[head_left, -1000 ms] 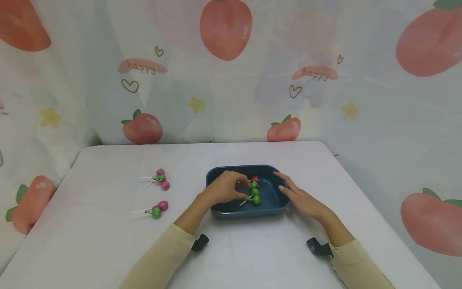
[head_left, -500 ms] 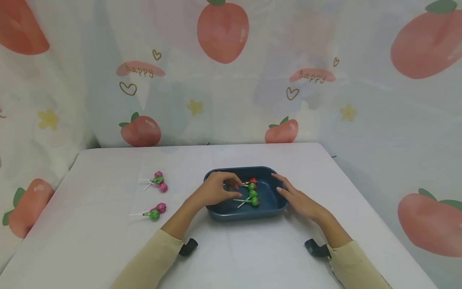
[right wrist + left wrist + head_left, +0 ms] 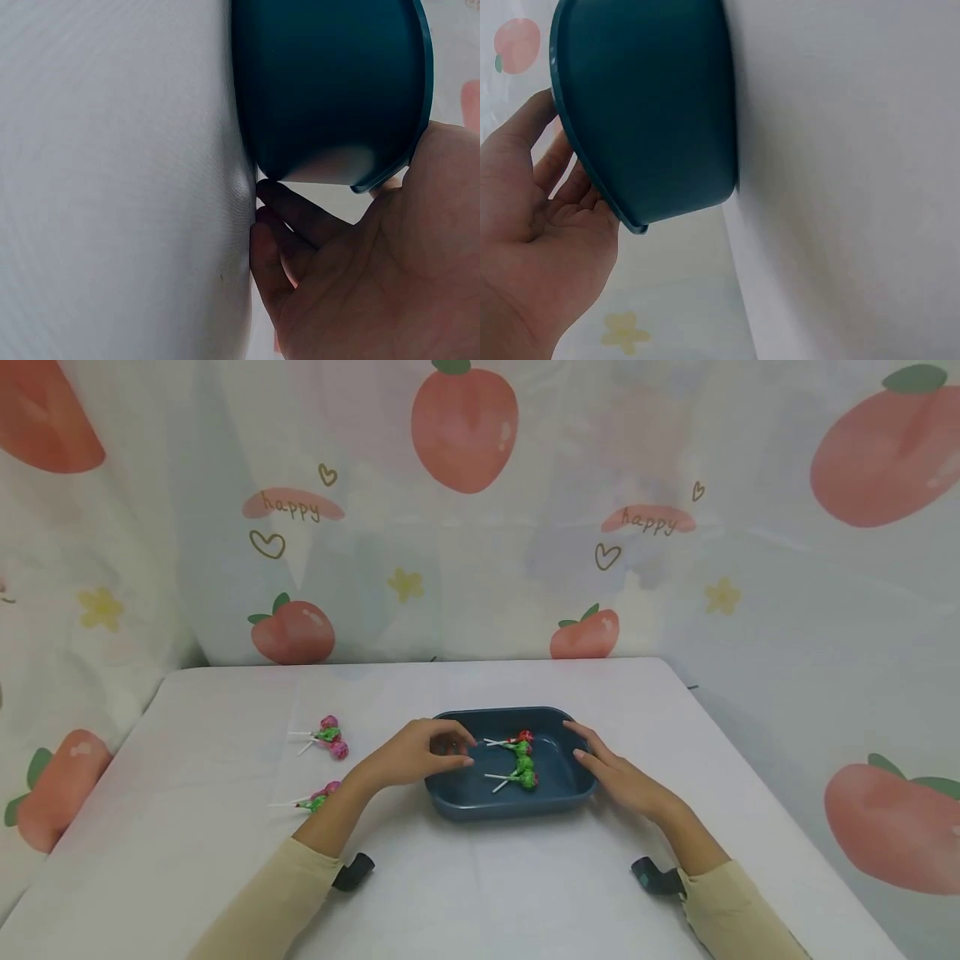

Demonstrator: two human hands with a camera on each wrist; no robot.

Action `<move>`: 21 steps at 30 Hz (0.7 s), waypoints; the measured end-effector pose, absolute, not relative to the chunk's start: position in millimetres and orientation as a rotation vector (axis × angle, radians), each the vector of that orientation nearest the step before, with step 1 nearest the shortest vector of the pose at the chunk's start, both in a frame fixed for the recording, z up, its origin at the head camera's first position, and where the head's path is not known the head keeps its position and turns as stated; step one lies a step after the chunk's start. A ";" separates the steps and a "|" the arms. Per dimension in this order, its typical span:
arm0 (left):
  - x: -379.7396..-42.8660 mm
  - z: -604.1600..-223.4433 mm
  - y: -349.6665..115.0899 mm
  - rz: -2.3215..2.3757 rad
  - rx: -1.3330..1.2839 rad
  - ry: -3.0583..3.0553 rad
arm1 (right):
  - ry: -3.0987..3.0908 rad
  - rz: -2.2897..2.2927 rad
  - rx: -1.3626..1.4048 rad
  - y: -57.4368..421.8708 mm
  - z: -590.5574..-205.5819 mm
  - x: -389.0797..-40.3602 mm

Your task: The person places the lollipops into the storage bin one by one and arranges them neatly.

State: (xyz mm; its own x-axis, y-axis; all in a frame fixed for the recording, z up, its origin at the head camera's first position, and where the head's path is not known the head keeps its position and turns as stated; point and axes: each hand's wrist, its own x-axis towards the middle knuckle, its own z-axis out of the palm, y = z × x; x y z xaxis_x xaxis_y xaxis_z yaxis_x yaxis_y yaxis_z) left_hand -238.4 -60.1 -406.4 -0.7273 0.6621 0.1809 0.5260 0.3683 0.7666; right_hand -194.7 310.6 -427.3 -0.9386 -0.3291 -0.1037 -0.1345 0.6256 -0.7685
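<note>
The left hand (image 3: pixel 559 236) lies at eight o'clock, its fingertips hidden behind the rim of the teal tray (image 3: pixel 645 105) at eleven; white tabletop (image 3: pixel 855 187) spreads at three, a yellow star print (image 3: pixel 625 332) at seven.

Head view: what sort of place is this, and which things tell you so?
Probably a staged tabletop recording booth: a fruit-printed backdrop stands behind and on both sides of a white table, and a black device shows beside each sleeve.
</note>
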 end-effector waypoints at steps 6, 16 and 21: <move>-238.8 -400.2 -68.3 1.333 1.066 2.419 | 2.617 -1.195 -0.368 310.8 -426.8 -194.8; -239.9 -394.9 -90.7 1.414 0.879 2.545 | 2.633 -1.191 -0.385 312.4 -429.3 -196.6; -243.8 -395.1 -106.8 1.435 0.715 2.607 | 2.634 -1.189 -0.382 312.1 -430.4 -196.2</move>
State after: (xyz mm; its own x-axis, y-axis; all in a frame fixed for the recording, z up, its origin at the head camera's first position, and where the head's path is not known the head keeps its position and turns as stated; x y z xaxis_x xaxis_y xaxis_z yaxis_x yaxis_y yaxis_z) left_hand -243.8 -106.8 -395.1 -0.8878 0.4353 0.1495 0.3591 0.4520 0.8165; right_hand -196.2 312.1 -430.4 -0.9405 -0.3254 -0.0981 -0.1417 0.6378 -0.7570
